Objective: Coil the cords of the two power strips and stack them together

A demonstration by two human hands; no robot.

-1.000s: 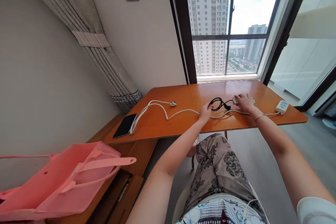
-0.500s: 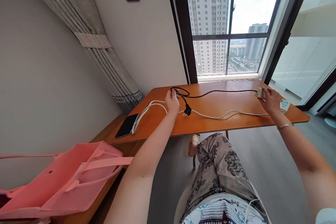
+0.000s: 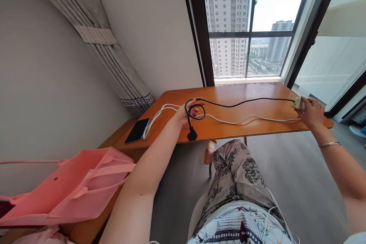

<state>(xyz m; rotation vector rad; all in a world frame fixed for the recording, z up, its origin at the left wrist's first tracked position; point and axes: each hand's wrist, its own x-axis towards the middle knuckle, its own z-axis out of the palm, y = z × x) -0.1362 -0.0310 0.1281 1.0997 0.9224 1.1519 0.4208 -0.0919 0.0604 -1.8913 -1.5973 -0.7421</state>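
A loop of black power cord [image 3: 228,106] lies over my left hand [image 3: 187,113], which holds it with partly curled fingers above the table. From the loop hangs a black plug [image 3: 192,134], near the table's front edge. The cord runs taut to the right into a small cream-coloured block [image 3: 298,103], gripped in my right hand [image 3: 313,113]. Below the black cord, a white cord [image 3: 240,122] lies across the table, passing behind my left hand and ending out of sight near my right hand.
The wooden table [image 3: 257,91] stands below a window [image 3: 248,57]. A dark phone [image 3: 137,131] lies at its left end beside white cord loops [image 3: 156,117]. At lower left sits a pink bag [image 3: 85,190] on a wooden surface. A curtain [image 3: 114,65] hangs at left.
My right hand has moved right with the block, straightening the black cord. The cord now loops over my left hand, and the plug hangs lower and further left.
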